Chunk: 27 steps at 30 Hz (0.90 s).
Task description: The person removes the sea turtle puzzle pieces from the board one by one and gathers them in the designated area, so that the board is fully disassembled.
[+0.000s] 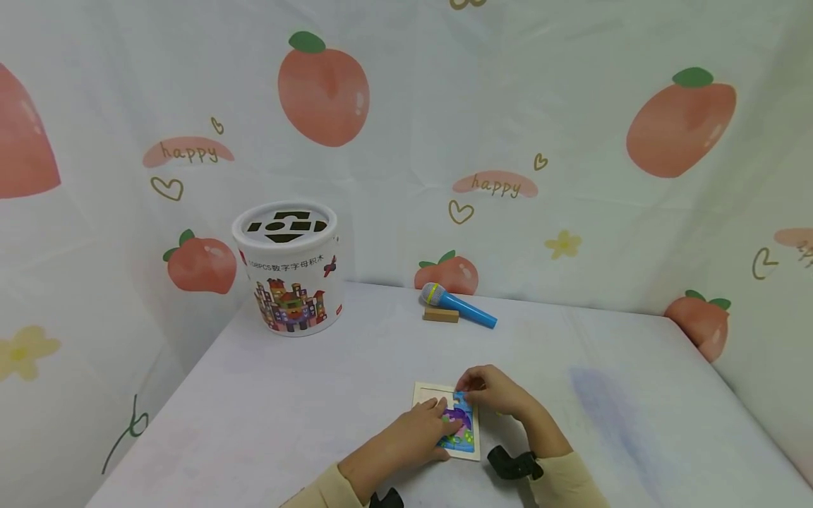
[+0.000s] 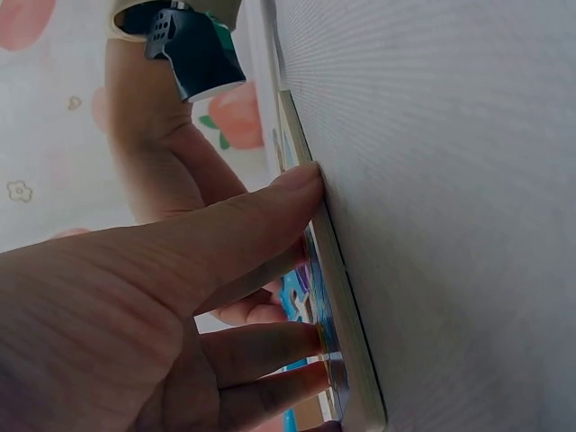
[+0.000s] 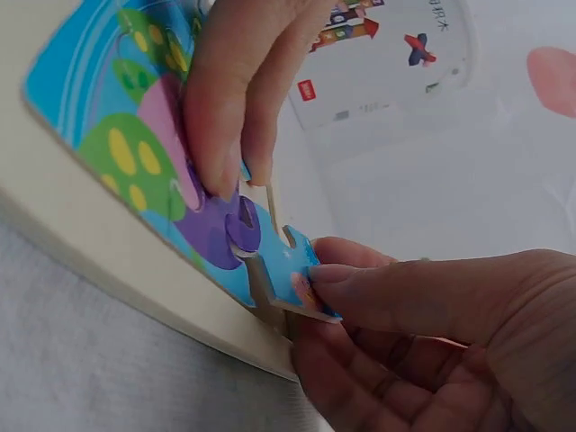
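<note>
A small jigsaw puzzle (image 1: 463, 443) in a pale wooden frame lies on the table, its picture partly filled with blue, green and purple pieces. My left hand (image 1: 416, 432) rests across it with spread fingers. In the left wrist view, the left thumb (image 2: 301, 180) touches the frame's edge (image 2: 355, 333) while fingertips press on the pieces. My right hand (image 1: 498, 395) is at the frame's far right corner. Seen from the right wrist, its thumb and fingers pinch a blue puzzle piece (image 3: 290, 270), tilted slightly above the frame beside the purple piece (image 3: 216, 229).
A white bucket (image 1: 288, 271) with shape holes in its lid stands at the back left. Near the back edge lie a blue toy microphone (image 1: 466, 309) and a small wooden block (image 1: 441, 315). A white cloth with fruit prints (image 1: 394, 141) hangs behind the table.
</note>
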Available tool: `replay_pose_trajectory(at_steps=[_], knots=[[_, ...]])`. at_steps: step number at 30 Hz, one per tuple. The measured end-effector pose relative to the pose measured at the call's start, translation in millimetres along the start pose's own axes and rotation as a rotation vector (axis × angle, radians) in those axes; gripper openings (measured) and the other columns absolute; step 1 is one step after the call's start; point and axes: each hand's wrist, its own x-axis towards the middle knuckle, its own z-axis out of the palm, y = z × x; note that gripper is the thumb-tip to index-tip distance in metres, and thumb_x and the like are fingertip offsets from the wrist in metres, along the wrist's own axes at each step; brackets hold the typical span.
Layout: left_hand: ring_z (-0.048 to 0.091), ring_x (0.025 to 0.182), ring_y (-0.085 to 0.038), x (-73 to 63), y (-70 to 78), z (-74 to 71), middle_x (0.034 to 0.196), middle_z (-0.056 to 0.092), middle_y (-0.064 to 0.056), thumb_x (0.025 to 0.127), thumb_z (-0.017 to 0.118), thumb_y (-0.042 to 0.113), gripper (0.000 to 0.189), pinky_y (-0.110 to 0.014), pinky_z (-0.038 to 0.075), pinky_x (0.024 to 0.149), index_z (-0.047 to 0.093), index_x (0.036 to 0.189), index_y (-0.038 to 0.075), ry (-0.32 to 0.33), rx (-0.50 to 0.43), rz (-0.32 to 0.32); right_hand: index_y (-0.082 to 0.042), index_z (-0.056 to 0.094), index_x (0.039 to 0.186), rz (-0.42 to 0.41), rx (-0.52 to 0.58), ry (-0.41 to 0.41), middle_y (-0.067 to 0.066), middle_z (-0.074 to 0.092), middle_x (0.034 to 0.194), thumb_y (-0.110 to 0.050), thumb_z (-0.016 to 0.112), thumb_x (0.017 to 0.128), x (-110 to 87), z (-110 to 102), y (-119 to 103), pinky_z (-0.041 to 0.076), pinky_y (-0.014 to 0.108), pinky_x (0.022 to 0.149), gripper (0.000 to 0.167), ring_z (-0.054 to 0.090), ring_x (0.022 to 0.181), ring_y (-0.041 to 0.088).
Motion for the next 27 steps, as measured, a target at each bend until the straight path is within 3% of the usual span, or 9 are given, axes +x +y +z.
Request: replay_pose_trajectory(at_steps=[13,27], knots=[[0.041,0.133,-0.025,0.0,0.8,-2.2,0.144,0.044,-0.006,0.083,0.065,0.042,0.052,-0.043,0.047,0.097,0.052,0.132,0.034,-0.003,0.001,-0.002,0.001,0.065,0.096,0.042,0.103,0.003,0.004,0.063,0.084,-0.009,0.064,0.086,-8.0,-16,5,0.049,0.024,0.066,0.015,0.056,0.073,0.013],[0.040,0.134,-0.024,-1.2,2.7,-0.1,0.145,0.043,-0.006,0.083,0.065,0.043,0.053,-0.042,0.044,0.100,0.051,0.133,0.035,-0.007,0.005,-0.023,0.004,0.062,0.099,0.104,0.133,0.089,0.006,0.062,0.085,-0.015,0.067,0.085,-44.4,-42,35,0.053,0.023,0.068,0.024,0.057,0.075,0.013]])
